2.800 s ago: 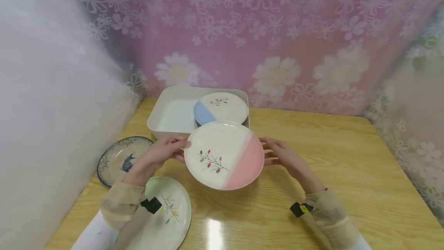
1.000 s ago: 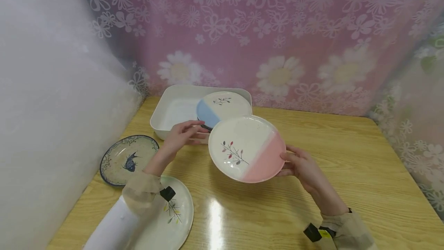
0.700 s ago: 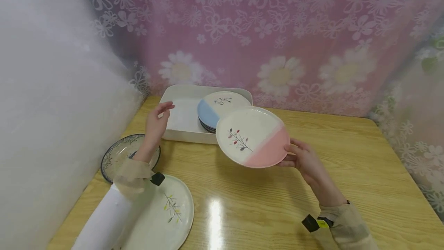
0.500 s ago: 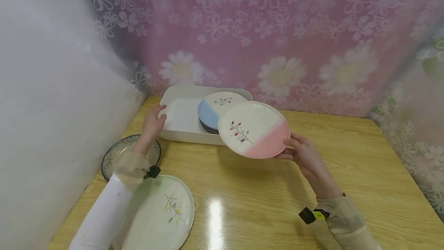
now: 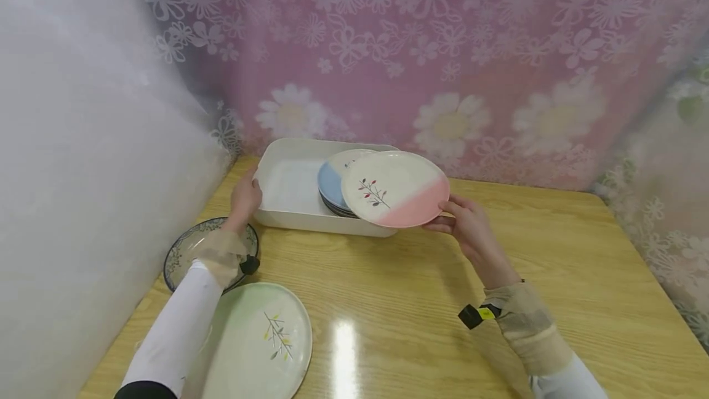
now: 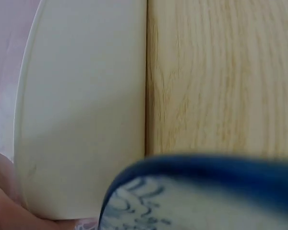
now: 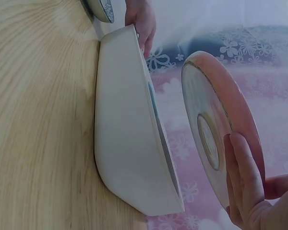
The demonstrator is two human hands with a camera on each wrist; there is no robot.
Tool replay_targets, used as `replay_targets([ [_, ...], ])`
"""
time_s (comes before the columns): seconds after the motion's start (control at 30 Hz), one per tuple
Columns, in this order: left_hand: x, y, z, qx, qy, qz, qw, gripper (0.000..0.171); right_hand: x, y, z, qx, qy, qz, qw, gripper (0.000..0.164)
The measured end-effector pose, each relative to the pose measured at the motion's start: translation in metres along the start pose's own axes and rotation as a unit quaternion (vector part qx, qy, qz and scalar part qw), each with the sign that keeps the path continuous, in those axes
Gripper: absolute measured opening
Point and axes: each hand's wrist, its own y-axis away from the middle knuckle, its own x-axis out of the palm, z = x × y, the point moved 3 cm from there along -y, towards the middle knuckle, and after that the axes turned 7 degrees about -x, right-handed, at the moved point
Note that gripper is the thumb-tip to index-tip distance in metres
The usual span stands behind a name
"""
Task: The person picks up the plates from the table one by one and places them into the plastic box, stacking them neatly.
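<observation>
Right hand (image 5: pixel 471 229) pinches a pink-and-cream plate (image 5: pixel 401 183) by its pink edge, tilted above a white bin (image 5: pixel 310 221).
Left hand (image 5: pixel 244 199) grips the bin's left end; plate round, glossy, branch-patterned; bin smooth with rounded corners.

green plate (image 5: pixel 249 350): cut off below | blue plate (image 5: pixel 331 183): part-hidden | patterned dish (image 6: pixel 197 203): blurred, left wrist view

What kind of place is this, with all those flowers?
Probably a small curtained-off indoor booth: a wood-grain table stands before a pink flower-print backdrop, and a plain whitish sheet seems to cover the left side.
</observation>
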Motion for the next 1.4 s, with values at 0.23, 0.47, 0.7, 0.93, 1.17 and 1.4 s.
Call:
replay_targets([
  [0.23,0.003,-0.005,-0.005,0.000,-0.017,0.088,0.9960,0.057,0.009,-0.025,-0.004,0.016,0.004,-0.008,1.000,0.052],
  [0.47,-0.001,-0.005,-0.010,0.004,0.022,0.153,0.9879,0.062,0.015,-0.045,-0.013,0.043,0.010,-0.029,0.999,0.052],
  [0.7,-0.002,-0.004,-0.009,0.007,0.034,0.176,0.9838,0.064,0.021,-0.054,-0.022,0.055,0.016,-0.031,0.998,0.051],
  [0.93,0.000,-0.006,-0.004,-0.009,0.036,0.180,0.9829,0.066,0.029,-0.063,-0.029,0.064,0.015,-0.024,0.998,0.051],
  [1.17,-0.001,-0.009,0.000,-0.015,0.035,0.185,0.9820,0.066,0.034,-0.073,-0.039,0.076,0.013,-0.024,0.997,0.051],
  [1.4,-0.004,-0.008,0.003,-0.024,0.038,0.182,0.9822,0.067,0.036,-0.081,-0.047,0.073,0.008,-0.014,0.997,0.052],
])
